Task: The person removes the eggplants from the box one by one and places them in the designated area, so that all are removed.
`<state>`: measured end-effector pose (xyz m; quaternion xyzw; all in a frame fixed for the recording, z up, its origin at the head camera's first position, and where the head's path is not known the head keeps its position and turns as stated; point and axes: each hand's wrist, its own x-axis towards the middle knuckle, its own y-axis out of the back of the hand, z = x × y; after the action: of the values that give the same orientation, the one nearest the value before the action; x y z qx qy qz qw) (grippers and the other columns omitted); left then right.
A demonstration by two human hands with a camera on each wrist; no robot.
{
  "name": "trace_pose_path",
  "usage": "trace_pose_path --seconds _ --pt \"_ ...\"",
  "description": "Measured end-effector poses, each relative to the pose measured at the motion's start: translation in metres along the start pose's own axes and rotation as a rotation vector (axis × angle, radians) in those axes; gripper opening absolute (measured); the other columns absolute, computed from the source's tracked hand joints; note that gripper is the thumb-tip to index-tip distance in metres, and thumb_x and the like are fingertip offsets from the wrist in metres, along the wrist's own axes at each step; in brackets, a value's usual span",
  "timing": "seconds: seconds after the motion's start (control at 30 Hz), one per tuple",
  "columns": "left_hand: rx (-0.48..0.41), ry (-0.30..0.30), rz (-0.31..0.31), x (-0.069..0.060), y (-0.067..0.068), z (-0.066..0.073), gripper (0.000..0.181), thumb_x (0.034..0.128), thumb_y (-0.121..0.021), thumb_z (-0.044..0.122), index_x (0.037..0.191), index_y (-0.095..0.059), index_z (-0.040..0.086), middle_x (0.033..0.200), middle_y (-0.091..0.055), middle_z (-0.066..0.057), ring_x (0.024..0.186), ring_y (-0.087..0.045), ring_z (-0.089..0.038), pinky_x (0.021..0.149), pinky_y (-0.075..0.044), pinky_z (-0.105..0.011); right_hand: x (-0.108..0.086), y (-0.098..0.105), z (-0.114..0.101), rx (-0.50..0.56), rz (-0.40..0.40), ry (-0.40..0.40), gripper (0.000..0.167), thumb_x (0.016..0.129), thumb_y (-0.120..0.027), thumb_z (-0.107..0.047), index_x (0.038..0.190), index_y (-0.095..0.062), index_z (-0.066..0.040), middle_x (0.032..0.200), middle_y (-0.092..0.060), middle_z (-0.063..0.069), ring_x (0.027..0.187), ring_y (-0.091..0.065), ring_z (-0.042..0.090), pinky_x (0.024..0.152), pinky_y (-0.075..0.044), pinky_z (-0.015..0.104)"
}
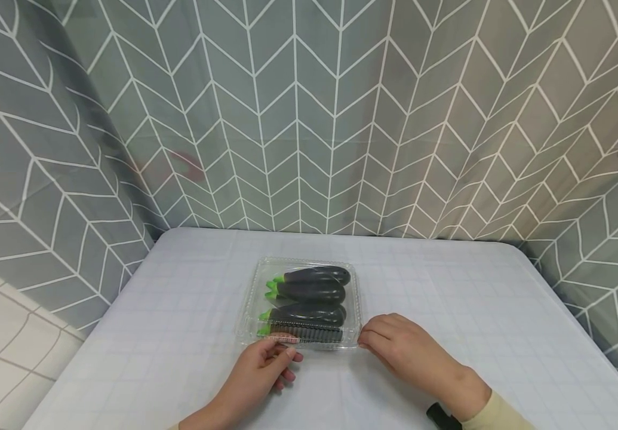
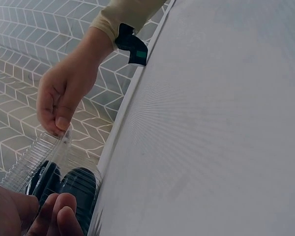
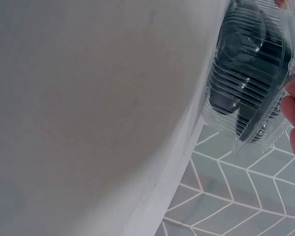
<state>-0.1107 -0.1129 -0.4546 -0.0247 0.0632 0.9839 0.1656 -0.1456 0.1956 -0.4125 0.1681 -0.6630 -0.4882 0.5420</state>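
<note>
A clear plastic clamshell box (image 1: 250,298) sits on the table, its lid lying over several dark eggplants (image 1: 311,292) with green stem ends. Whether the lid is fastened I cannot tell. At the box's near edge, left of its middle, my left hand (image 1: 257,370) pinches the rim between thumb and index finger, the other fingers loosely curled. My right hand (image 1: 408,352) pinches the near right corner, which the left wrist view shows with thumb and finger (image 2: 64,93) on the rim. In the right wrist view the ribbed box side (image 3: 226,81) shows, with only fingertips (image 3: 294,105) at the edge.
A white cloth covers the table (image 1: 180,286). Patterned grey curtains (image 1: 309,119) hang behind it and at both sides. A black strap (image 1: 442,416) shows by the right wrist. At the lower left lies a pale tiled surface (image 1: 2,352).
</note>
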Motion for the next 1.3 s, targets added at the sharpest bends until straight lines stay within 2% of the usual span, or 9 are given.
trace_pose_path --seconds 0.43,0.7,0.8,0.93,1.0,1.17,1.3 --pt "-0.008 0.0 0.003 0.0004 -0.0009 -0.0005 0.034 0.1001 -0.06 0.025 0.125 -0.06 0.002 0.102 -0.07 -0.012 0.072 -0.067 -0.022 0.056 -0.055 -0.034 0.0038 -0.0002 0.0032 0.013 -0.029 -0.01 0.033 0.109 -0.035 -0.028 0.1 -0.064 -0.015 0.105 -0.062 -0.008 0.098 -0.061 0.01 0.085 -0.049 0.029" --pt "-0.006 -0.011 0.004 -0.0004 -0.0012 0.0011 0.034 0.0997 -0.061 0.027 0.124 -0.06 0.003 0.101 -0.07 -0.012 0.072 -0.067 -0.021 0.056 -0.055 -0.033 0.0065 0.0047 0.0072 0.013 -0.087 -0.064 0.033 0.109 -0.035 -0.032 0.1 -0.064 -0.018 0.104 -0.063 -0.011 0.096 -0.061 0.007 0.084 -0.047 0.028" --pt "-0.001 -0.012 0.005 -0.0008 -0.0012 0.0016 0.035 0.1 -0.06 0.029 0.124 -0.06 0.003 0.102 -0.07 -0.012 0.073 -0.067 -0.021 0.056 -0.055 -0.034 0.0079 0.0069 0.009 0.02 -0.086 -0.068 0.024 0.106 -0.045 -0.03 0.099 -0.064 -0.019 0.102 -0.064 -0.012 0.095 -0.062 0.005 0.083 -0.046 0.027" --pt "-0.008 -0.01 0.008 -0.0013 -0.0018 0.002 0.035 0.1002 -0.06 0.028 0.124 -0.061 0.003 0.105 -0.07 -0.012 0.073 -0.067 -0.022 0.056 -0.055 -0.033 0.0095 0.0086 0.0079 0.02 -0.068 -0.033 0.01 0.1 -0.059 -0.025 0.097 -0.066 -0.019 0.099 -0.065 -0.012 0.094 -0.063 0.003 0.08 -0.046 0.027" --pt "-0.015 -0.007 0.01 -0.0014 -0.0022 0.0023 0.034 0.1002 -0.06 0.027 0.125 -0.06 0.004 0.105 -0.07 -0.012 0.074 -0.067 -0.022 0.056 -0.055 -0.033 0.0098 0.009 0.0062 0.016 -0.053 -0.018 0.014 0.102 -0.056 -0.027 0.096 -0.067 -0.019 0.099 -0.065 -0.012 0.095 -0.063 0.003 0.079 -0.046 0.027" --pt "-0.026 -0.007 0.016 -0.0014 -0.0024 0.0032 0.034 0.1003 -0.06 0.026 0.128 -0.059 0.006 0.105 -0.07 -0.013 0.075 -0.068 -0.023 0.057 -0.055 -0.033 0.01 0.0094 0.0036 -0.015 -0.021 0.018 0.038 0.108 -0.038 -0.032 0.094 -0.07 -0.016 0.099 -0.067 -0.009 0.099 -0.065 0.008 0.079 -0.049 0.027" --pt "-0.025 -0.007 0.012 -0.0006 -0.0018 0.0027 0.036 0.1001 -0.06 0.027 0.13 -0.059 0.007 0.104 -0.07 -0.013 0.075 -0.068 -0.024 0.058 -0.056 -0.034 0.0099 0.0089 0.004 -0.038 0.043 0.088 0.037 0.108 -0.041 -0.025 0.093 -0.072 -0.011 0.098 -0.068 -0.004 0.098 -0.067 0.013 0.076 -0.052 0.028"
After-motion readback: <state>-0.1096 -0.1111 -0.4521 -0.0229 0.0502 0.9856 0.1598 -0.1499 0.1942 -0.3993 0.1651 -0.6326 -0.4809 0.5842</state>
